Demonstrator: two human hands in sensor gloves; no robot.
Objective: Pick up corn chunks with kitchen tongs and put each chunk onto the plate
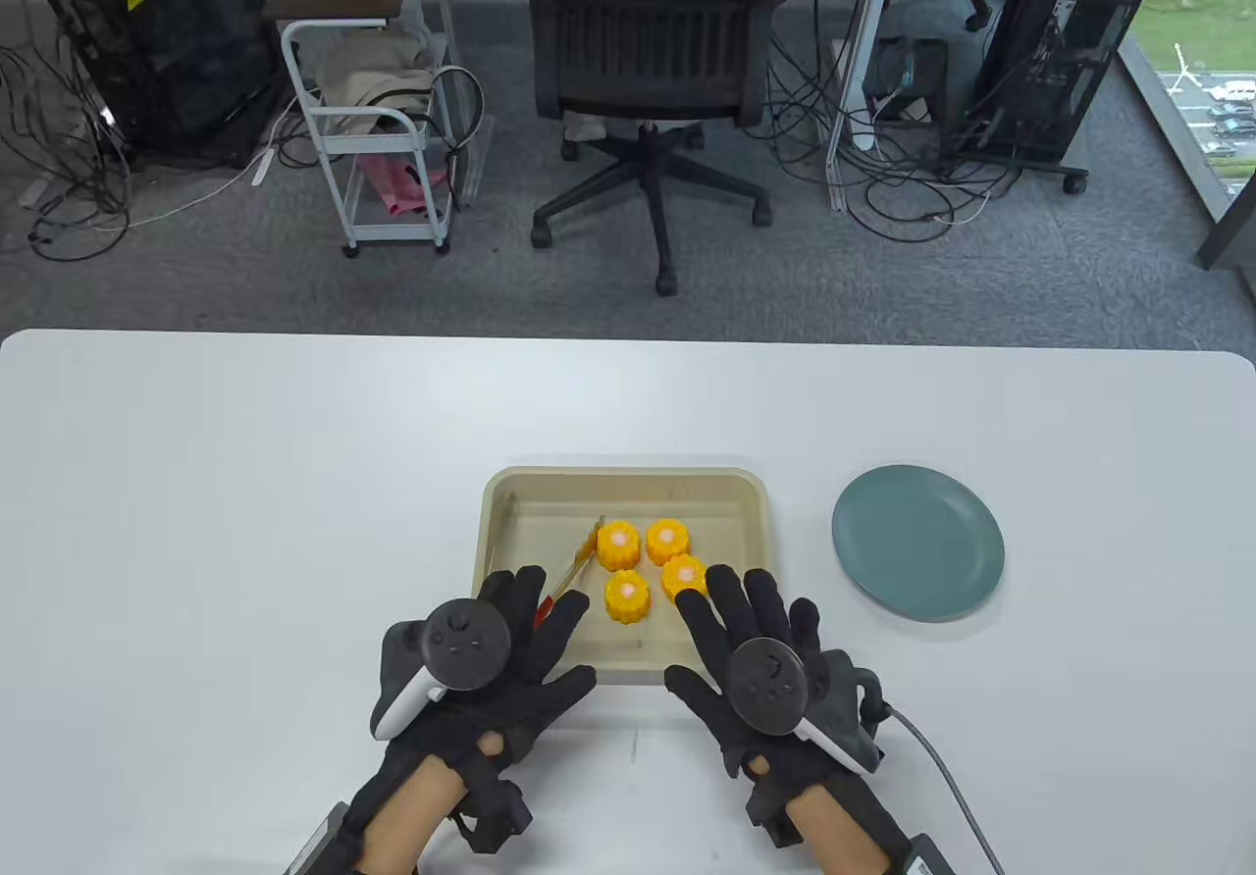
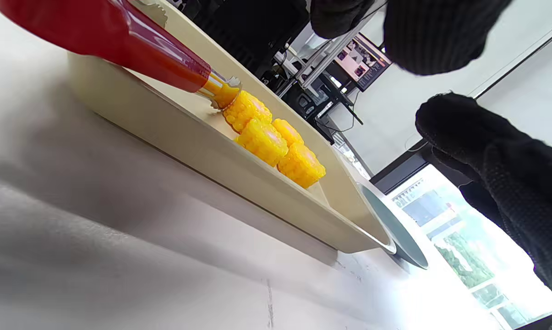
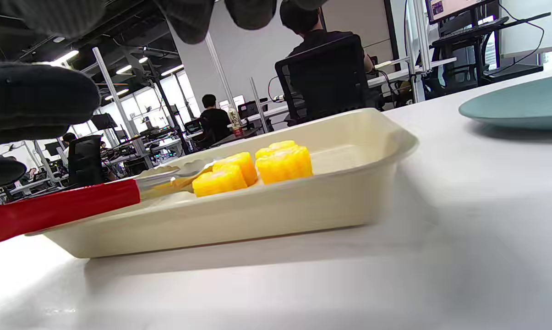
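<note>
A cream tray [image 1: 731, 497] holds several yellow corn chunks [image 1: 627, 595], standing close together [image 2: 262, 140] [image 3: 285, 162]. Tongs [image 1: 581, 559] with a red handle [image 2: 120, 36] [image 3: 60, 211] lie slanted in the tray, metal tips beside the left chunks and handle over the near rim. My left hand [image 1: 535, 610] is spread flat above the handle with straight fingers, holding nothing. My right hand [image 1: 746, 610] is spread flat over the tray's near right corner, fingertips close to one chunk. The teal plate [image 1: 917, 541] [image 3: 523, 103] sits bare to the right of the tray.
The white table [image 1: 245, 522] stretches wide to the left and behind the tray. A glove cable [image 1: 947, 777] trails from my right wrist toward the near edge. Beyond the far edge stand an office chair [image 1: 653, 51], a cart and computer towers.
</note>
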